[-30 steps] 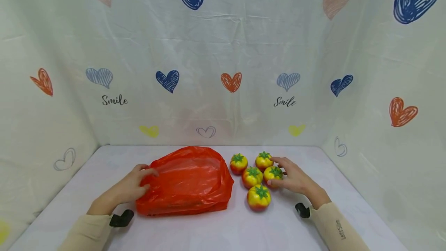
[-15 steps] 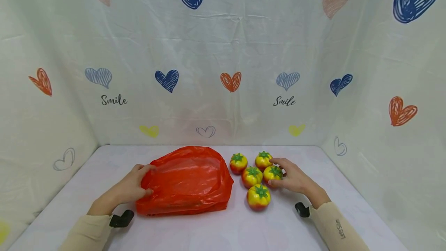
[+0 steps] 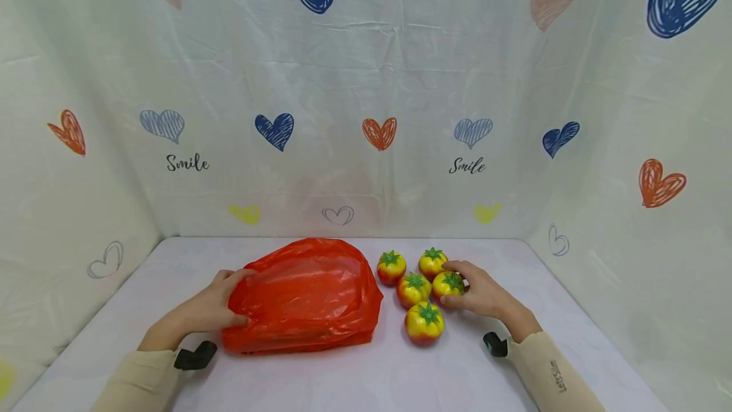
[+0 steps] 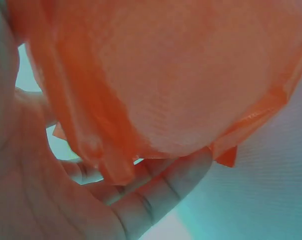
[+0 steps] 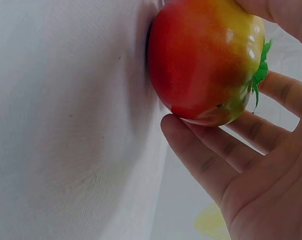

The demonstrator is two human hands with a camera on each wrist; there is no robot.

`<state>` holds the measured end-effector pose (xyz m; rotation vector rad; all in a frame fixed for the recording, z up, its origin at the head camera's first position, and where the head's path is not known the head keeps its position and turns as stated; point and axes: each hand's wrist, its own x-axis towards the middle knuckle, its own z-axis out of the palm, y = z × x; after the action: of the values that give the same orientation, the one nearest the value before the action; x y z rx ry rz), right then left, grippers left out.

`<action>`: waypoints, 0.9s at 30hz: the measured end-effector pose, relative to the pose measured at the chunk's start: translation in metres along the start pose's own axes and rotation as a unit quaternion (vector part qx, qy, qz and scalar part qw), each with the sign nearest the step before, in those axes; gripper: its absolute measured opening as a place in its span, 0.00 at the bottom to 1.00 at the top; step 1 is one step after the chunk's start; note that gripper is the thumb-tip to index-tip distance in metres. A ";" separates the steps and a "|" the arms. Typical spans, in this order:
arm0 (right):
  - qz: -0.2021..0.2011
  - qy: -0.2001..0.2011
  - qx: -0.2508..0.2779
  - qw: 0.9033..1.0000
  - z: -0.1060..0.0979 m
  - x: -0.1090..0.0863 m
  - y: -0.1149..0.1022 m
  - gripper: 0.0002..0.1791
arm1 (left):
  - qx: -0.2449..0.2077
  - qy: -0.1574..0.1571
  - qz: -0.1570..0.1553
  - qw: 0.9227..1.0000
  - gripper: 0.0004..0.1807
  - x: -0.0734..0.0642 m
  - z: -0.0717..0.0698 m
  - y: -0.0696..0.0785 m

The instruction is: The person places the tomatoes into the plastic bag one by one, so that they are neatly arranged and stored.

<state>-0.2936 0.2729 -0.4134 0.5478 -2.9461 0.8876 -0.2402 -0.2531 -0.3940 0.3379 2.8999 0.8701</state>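
Note:
A red plastic bag (image 3: 309, 291) lies puffed up on the table, left of centre. My left hand (image 3: 220, 302) grips its left end, fingers over the top and thumb at the near side. The left wrist view shows the left hand's fingers (image 4: 155, 195) along the edge of the thin, see-through film. Several yellow-and-red tomatoes with green leafy tops stand right of the bag. My right hand (image 3: 479, 288) holds the rightmost tomato (image 3: 447, 285) between thumb and fingers. In the right wrist view, this tomato (image 5: 205, 65) still sits against the table, with fingers spread around it.
Close by the held tomato are a back tomato (image 3: 433, 264), a middle tomato (image 3: 413, 290), a left tomato (image 3: 391, 267) and a front tomato (image 3: 424, 323). A white table (image 3: 320, 386) carries everything. A white curtain (image 3: 343, 177) with printed hearts hangs behind and at both sides.
My left hand has drawn slightly left, its fingers and thumb now spread wider on the bag's end. The right hand and the tomatoes have barely moved.

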 end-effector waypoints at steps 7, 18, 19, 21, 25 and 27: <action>-0.010 0.002 -0.007 1.000 0.000 0.000 0.001 0.40 | -0.011 -0.015 0.002 1.000 0.49 -0.003 -0.005 0.000; -0.002 0.001 0.000 1.000 -0.002 -0.001 0.000 0.41 | -0.022 -0.019 -0.009 1.000 0.51 -0.003 -0.007 -0.003; -0.001 0.001 0.000 1.000 -0.002 -0.001 0.000 0.41 | -0.022 -0.018 -0.010 1.000 0.50 -0.003 -0.006 -0.003; 0.004 0.000 0.001 1.000 -0.002 0.000 0.000 0.41 | -0.022 -0.016 -0.012 1.000 0.50 -0.003 -0.006 -0.003; 0.012 0.000 -0.001 1.000 -0.002 0.000 0.000 0.41 | -0.020 -0.008 -0.015 1.000 0.48 -0.002 -0.004 -0.003; 0.014 0.000 -0.002 1.000 -0.002 0.000 0.000 0.41 | -0.021 -0.003 -0.020 1.000 0.47 -0.001 -0.002 -0.003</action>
<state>-0.2936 0.2745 -0.4118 0.5068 -2.9617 0.8838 -0.2400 -0.2571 -0.3936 0.2784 2.8684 0.9197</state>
